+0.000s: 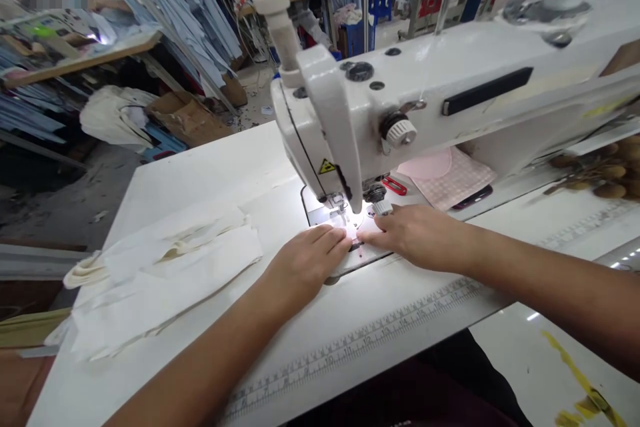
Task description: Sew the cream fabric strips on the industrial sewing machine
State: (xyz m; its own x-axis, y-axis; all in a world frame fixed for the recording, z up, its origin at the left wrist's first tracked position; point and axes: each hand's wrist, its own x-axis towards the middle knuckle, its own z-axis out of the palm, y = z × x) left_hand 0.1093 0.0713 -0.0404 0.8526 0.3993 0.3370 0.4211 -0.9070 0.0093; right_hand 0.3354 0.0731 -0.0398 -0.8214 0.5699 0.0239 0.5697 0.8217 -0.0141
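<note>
Under the presser foot [341, 212] of a white sewing machine [320, 113], a small piece of white cloth [353, 229] lies in the lamp's glare, its outline washed out. My left hand [307, 257] is on its near left side, fingers pressed together and their tips down on the cloth. From the right, my right hand [425, 235] reaches in with its thumb tip at the cloth's edge, beside the needle plate [363, 255]. Its other fingers are partly hidden, close to the white knob [383, 207]. Both hands appear closed on the cloth.
White cloth pieces [170, 290] are stacked at the left of the table [200, 177]. Red thread snips [395, 185] and pink checked fabric [450, 180] lie beneath the machine arm. A printed ruler [370, 340] follows the front edge. Other people work at machines behind.
</note>
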